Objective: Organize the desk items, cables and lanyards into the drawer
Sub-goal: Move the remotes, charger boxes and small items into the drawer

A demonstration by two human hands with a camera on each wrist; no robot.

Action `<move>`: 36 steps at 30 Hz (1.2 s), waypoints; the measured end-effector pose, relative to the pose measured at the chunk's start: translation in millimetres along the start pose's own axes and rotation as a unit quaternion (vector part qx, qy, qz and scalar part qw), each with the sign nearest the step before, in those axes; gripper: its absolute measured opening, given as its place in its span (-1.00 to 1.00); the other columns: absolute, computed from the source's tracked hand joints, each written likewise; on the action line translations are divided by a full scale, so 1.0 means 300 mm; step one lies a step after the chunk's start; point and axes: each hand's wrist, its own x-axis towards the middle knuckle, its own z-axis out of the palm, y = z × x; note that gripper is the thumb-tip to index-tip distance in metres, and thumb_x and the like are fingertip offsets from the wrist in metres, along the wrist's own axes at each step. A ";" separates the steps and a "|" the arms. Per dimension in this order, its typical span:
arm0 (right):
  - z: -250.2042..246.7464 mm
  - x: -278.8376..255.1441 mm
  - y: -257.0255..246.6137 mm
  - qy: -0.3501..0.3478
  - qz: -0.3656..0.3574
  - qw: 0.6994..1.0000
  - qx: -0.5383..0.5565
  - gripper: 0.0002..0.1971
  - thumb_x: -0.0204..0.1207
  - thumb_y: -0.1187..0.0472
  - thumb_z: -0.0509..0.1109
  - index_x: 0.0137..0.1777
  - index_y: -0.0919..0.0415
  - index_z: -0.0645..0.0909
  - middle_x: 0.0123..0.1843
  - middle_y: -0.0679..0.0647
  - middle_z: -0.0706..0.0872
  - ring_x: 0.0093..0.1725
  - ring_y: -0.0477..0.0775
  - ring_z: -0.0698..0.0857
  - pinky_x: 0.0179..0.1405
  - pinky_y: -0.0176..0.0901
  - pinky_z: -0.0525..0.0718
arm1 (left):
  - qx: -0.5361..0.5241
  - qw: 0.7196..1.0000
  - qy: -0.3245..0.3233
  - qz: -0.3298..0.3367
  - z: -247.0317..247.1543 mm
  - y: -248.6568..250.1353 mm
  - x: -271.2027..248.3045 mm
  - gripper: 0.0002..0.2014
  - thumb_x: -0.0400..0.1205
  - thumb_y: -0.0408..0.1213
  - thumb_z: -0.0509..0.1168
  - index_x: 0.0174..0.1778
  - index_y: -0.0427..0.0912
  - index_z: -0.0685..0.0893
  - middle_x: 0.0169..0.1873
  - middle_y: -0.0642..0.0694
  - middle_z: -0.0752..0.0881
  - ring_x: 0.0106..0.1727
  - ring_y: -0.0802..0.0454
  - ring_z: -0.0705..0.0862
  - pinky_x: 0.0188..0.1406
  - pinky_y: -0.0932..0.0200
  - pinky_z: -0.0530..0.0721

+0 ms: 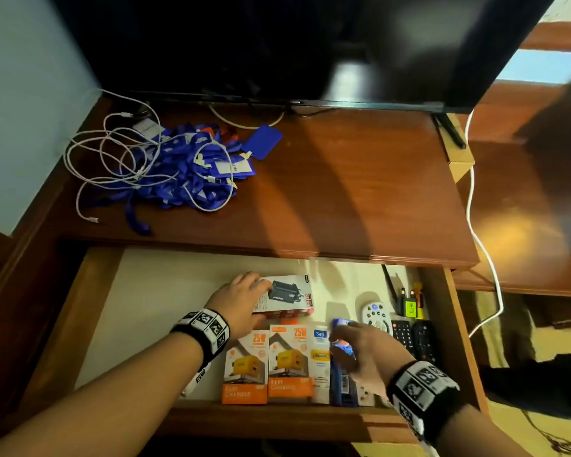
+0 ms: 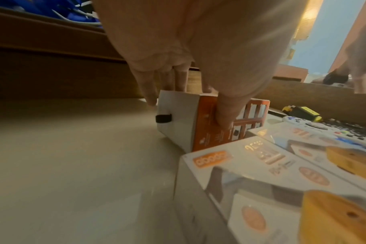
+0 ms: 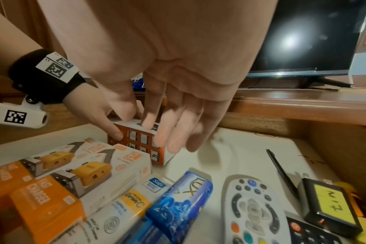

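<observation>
drawer (image 1: 99, 311) pulled out under the desk, pale liner inside. nearest me, along its front edge: two orange-and-white charger boxes (image 1: 267, 364) flat side by side, then a white safi box (image 1: 320, 361) and a blue lux box (image 1: 342, 374) to their right, all touching in a row.

my right hand (image 1: 366, 354) hovers over the blue lux box, fingers (image 3: 169, 137) straight and loosely spread, holding nothing; from the head view i cannot tell whether the fingertips touch the box.

just behind the row, my left hand (image 1: 241, 305) grips a grey charger box (image 1: 285, 296) with orange sides, thumb (image 2: 224, 113) pressed on the orange side, other fingers over the far edge. the box is tipped up on one edge on the liner, just beside the nearer charger boxes.

right side of the drawer: a pale grey remote (image 1: 374, 313), two black remotes (image 1: 412, 338) beside it, and toward the back right corner a small black device with a yellow label (image 3: 330, 209) and a thin black pen (image 1: 389, 282).

desk top (image 1: 343, 192) beyond: at the back left corner a heap of blue lanyards (image 1: 192, 173) with badge cards, white cables (image 1: 112, 159) looped over and through it. along the back edge, a dark tv screen (image 1: 277, 44) on its stand. a white cord (image 1: 485, 252) hangs off the right edge.
</observation>
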 end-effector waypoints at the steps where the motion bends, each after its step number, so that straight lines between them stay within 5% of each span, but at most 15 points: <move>1: -0.007 -0.002 0.010 0.001 0.000 1.000 0.007 -0.72 0.73 -0.06 0.26 0.39 -0.13 0.59 0.25 -0.07 0.71 0.16 0.04 0.73 0.22 -0.01 0.73 | 0.002 1.000 0.004 -0.004 0.004 0.008 0.011 -0.43 0.66 0.02 0.43 0.57 0.14 0.40 0.66 0.01 0.33 0.67 -0.05 0.32 0.58 -0.03 0.47; 9: 0.002 0.156 -0.029 0.018 0.030 0.999 0.005 -0.38 0.69 -0.10 0.34 0.69 -0.10 0.22 0.50 0.09 0.51 0.38 0.16 0.63 0.34 0.06 0.70 | -0.018 0.999 -0.017 -0.036 0.023 0.033 0.062 -0.42 0.60 -0.15 0.43 0.52 0.23 0.41 0.68 0.00 0.32 0.70 -0.13 0.29 0.62 -0.07 0.45; 13: 0.005 0.232 -0.059 -0.003 0.034 0.999 -0.013 -0.41 0.66 -0.09 0.38 0.64 -0.04 0.32 0.45 0.11 0.56 0.36 0.23 0.65 0.32 0.07 0.68 | -0.086 0.995 -0.017 -0.048 -0.008 0.010 0.015 -0.47 0.64 -0.22 0.36 0.52 0.25 0.45 0.75 0.04 0.24 0.76 -0.14 0.21 0.68 -0.08 0.39; 17: 0.056 0.267 -0.100 -0.048 0.020 0.998 -0.039 -0.43 0.63 -0.08 0.43 0.62 -0.10 0.41 0.51 0.05 0.56 0.43 0.19 0.60 0.41 0.09 0.64 | -0.088 0.990 0.042 -0.106 -0.005 -0.062 -0.106 -0.60 0.66 0.07 0.39 0.38 0.17 0.47 0.36 0.04 0.49 0.44 -0.03 0.50 0.36 0.03 0.62; 20: 0.109 0.272 -0.113 -0.061 0.024 0.997 -0.051 -0.43 0.61 -0.10 0.47 0.60 -0.16 0.42 0.53 0.03 0.50 0.50 0.23 0.53 0.46 0.13 0.61 | -0.084 0.985 -0.048 -0.140 0.037 -0.122 -0.196 -0.47 0.57 0.30 0.40 0.34 0.16 0.44 0.24 0.09 0.54 0.25 0.06 0.58 0.18 0.08 0.67; 23: 0.151 0.259 -0.113 -0.054 0.043 0.997 -0.044 -0.48 0.59 -0.07 0.49 0.52 -0.19 0.47 0.50 0.01 0.50 0.48 0.21 0.53 0.44 0.10 0.62 | -0.105 0.976 -0.147 -0.120 0.086 -0.149 -0.234 -0.47 0.53 0.31 0.44 0.30 0.17 0.49 0.20 0.14 0.67 0.15 0.14 0.67 0.15 0.08 0.73; 31: 0.129 0.266 -0.133 -0.024 0.070 0.996 -0.041 -0.58 0.63 -0.07 0.42 0.49 -0.17 0.53 0.42 0.04 0.57 0.45 0.18 0.56 0.41 0.06 0.63 | -0.065 0.975 -0.190 -0.098 0.108 -0.150 -0.203 -0.65 0.60 0.21 0.41 0.14 0.11 0.54 0.10 0.10 0.76 0.06 0.07 0.74 0.05 0.07 0.75; 36: 0.012 0.330 -0.135 0.078 0.115 0.990 -0.012 -0.48 0.59 -0.11 0.46 0.50 -0.05 0.43 0.32 0.11 0.54 0.32 0.19 0.61 0.32 0.09 0.68 | -0.037 0.973 -0.208 -0.088 0.090 -0.138 -0.182 -0.69 0.60 0.19 0.40 0.08 0.09 0.61 0.06 0.03 0.78 0.03 0.00 0.74 0.01 0.04 0.73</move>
